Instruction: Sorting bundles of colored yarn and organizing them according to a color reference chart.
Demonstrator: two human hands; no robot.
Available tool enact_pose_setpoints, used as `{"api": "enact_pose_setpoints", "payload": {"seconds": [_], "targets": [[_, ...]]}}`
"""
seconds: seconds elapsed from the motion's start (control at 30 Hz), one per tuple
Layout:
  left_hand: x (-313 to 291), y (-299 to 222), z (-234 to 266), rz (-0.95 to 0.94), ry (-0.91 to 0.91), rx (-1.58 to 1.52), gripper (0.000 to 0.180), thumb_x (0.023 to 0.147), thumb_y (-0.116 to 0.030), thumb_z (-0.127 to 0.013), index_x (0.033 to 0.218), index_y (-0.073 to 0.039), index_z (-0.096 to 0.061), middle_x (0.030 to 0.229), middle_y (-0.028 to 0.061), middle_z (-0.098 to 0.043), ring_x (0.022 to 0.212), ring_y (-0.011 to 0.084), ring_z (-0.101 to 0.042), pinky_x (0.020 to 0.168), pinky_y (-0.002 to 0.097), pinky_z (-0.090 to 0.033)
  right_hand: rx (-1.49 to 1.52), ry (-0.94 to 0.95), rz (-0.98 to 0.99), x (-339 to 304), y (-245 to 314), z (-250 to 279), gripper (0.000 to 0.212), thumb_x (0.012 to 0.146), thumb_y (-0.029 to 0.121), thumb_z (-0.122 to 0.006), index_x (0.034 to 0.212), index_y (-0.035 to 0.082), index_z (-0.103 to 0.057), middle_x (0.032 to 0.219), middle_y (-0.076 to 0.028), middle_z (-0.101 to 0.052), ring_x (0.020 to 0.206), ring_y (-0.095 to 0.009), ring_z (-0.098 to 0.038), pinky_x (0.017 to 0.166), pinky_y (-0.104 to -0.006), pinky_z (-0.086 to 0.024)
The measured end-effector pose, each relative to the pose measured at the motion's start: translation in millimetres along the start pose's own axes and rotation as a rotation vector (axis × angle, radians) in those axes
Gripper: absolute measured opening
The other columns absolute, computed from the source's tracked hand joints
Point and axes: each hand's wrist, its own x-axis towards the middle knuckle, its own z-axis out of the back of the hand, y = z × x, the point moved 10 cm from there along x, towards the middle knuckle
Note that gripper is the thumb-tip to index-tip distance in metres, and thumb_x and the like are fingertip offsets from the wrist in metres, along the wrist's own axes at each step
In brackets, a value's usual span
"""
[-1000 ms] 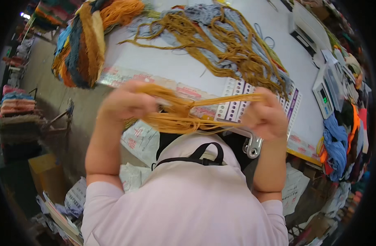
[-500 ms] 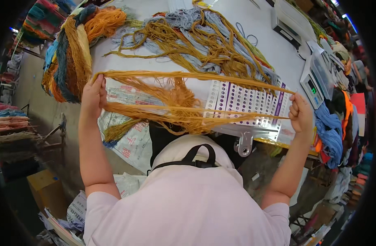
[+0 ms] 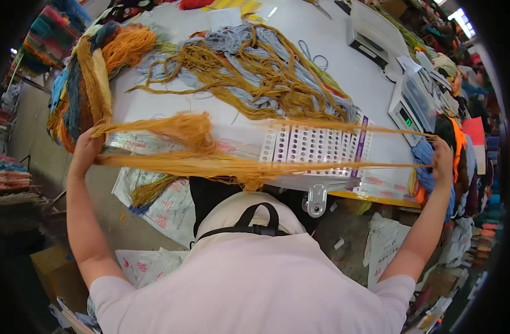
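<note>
A golden-orange skein of yarn (image 3: pixel 180 163) is pulled wide between my two hands, forming two long, roughly parallel bands. My left hand (image 3: pixel 87 150) is closed round its left end, next to a bundle of mixed-colour yarn (image 3: pixel 71 100) hanging at the table's left edge. My right hand (image 3: pixel 442 160) grips the other end beyond the table's right front. A loose tuft of the same yarn bunches on the far band, left of the middle. Under the right half lies a white card with purple stripes and rows of holes (image 3: pixel 312 146), partly covered by the strands.
A heap of grey-blue and mustard yarn (image 3: pixel 288 83) covers the middle of the white table. Digital scales (image 3: pixel 405 114) stand at the right, near piled yarn. A metal clip (image 3: pixel 317 201) juts over the front edge. Scissors (image 3: pixel 320 6) lie at the far side.
Both hands have moved farther apart, left hand leftward and right hand rightward, drawing the skein longer. The tuft has shifted left, and the view has shifted slightly.
</note>
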Motion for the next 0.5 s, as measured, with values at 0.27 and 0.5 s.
{"api": "enact_pose_setpoints", "payload": {"seconds": [0.27,0.5], "targets": [[-102,281,267,0.545,-0.867,-0.717,0.023,0.090,-0.018,-0.054,0.069,-0.017,-0.042,0.055,-0.0068,-0.031,0.041,0.0068,-0.026,0.036,0.0220,-0.017,0.015,-0.644,-0.232,-7,-64,342,0.024,0.088,0.026,-0.060,0.066,0.020,-0.052,0.049,0.009,-0.028,0.039,-0.005,-0.026,0.034,-0.0221,-0.018],[3,121,199,-0.149,-0.098,-1.787,0.014,0.094,-0.002,-0.041,0.106,0.002,-0.046,0.066,-0.0008,-0.030,0.046,0.0084,-0.025,0.044,0.0223,-0.022,0.333,-0.042,-0.188,27,62,126,0.023,0.093,0.018,-0.050,0.108,0.003,-0.059,0.073,0.005,-0.044,0.056,-0.003,-0.038,0.045,-0.0166,-0.029]]}}
